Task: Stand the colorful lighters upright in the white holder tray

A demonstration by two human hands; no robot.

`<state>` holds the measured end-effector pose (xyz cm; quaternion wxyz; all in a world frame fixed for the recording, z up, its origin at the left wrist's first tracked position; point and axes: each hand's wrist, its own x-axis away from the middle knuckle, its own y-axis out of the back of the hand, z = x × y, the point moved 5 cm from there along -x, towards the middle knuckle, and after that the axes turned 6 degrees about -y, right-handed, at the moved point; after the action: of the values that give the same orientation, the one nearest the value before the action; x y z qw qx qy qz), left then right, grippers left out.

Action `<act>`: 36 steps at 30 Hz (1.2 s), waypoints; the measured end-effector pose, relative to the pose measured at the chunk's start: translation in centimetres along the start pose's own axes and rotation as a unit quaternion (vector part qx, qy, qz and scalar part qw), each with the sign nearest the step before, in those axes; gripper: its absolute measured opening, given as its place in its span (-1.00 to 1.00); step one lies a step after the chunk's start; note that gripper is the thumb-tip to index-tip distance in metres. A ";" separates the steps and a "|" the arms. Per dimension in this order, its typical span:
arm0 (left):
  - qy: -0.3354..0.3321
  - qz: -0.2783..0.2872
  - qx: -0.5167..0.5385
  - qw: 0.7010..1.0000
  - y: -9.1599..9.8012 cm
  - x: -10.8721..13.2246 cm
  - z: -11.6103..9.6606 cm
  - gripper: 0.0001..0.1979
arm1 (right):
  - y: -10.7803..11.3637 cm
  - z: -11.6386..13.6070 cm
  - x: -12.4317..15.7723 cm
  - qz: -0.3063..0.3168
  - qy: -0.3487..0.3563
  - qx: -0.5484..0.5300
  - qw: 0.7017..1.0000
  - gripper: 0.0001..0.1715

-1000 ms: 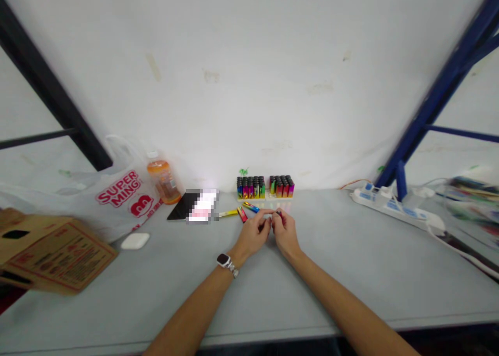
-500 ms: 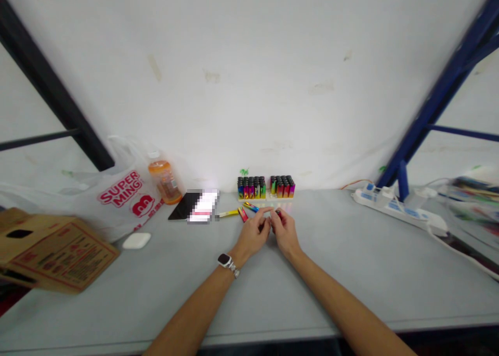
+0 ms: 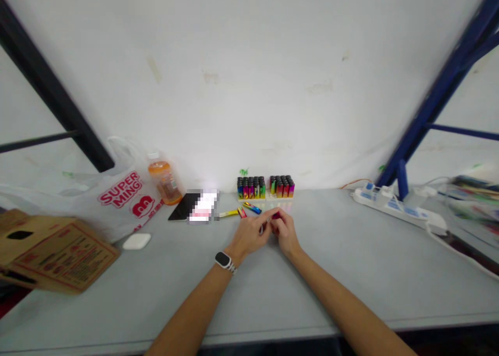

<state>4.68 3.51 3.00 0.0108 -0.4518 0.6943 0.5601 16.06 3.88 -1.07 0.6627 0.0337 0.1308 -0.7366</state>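
Observation:
My left hand (image 3: pixel 251 234) and my right hand (image 3: pixel 285 233) meet over the grey table (image 3: pixel 175 293). A small dark red lighter (image 3: pixel 276 215) shows between the fingertips, pinched by my right hand. The left fingers are bent and touch it from the left; what else they hold is hidden. Beyond the hands stand two trays of upright lighters, a left group (image 3: pixel 251 188) and a right group (image 3: pixel 282 187). Loose on the table lie a blue lighter (image 3: pixel 252 208), a red one (image 3: pixel 242 212) and a yellow one (image 3: pixel 228 213).
On the left are a cardboard box (image 3: pixel 62 254), a plastic bag (image 3: pixel 120 200), an orange bottle (image 3: pixel 165 182), a white case (image 3: pixel 136 241) and a dark tablet (image 3: pixel 183 208). A white power strip (image 3: pixel 401 210) with plugs lies at the right, near a blue post (image 3: pixel 436 96).
My left hand has shifted slightly left and its index finger now reaches across the top of the lighter. More of the blue lighter on the table shows.

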 end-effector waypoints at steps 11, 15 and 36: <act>0.024 -0.086 0.066 0.994 0.6 -1.7 1.5 -0.83 | 0.2 -1.0 -0.9 -0.006 0.003 0.024 1.000 -0.79; 0.045 -0.053 0.139 0.988 0.4 -3.2 2.2 -0.81 | 0.2 -0.7 -0.8 -0.005 0.008 0.043 0.999 -0.70; 0.018 0.090 -0.103 0.991 0.8 -14.7 5.9 -0.86 | 3.0 -0.6 -2.3 -0.087 -0.078 0.016 0.993 -0.50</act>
<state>9.95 17.21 9.07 -0.0984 -0.3966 0.6709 0.6188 19.19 6.03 -1.59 0.6039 -0.0244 0.0694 -0.7936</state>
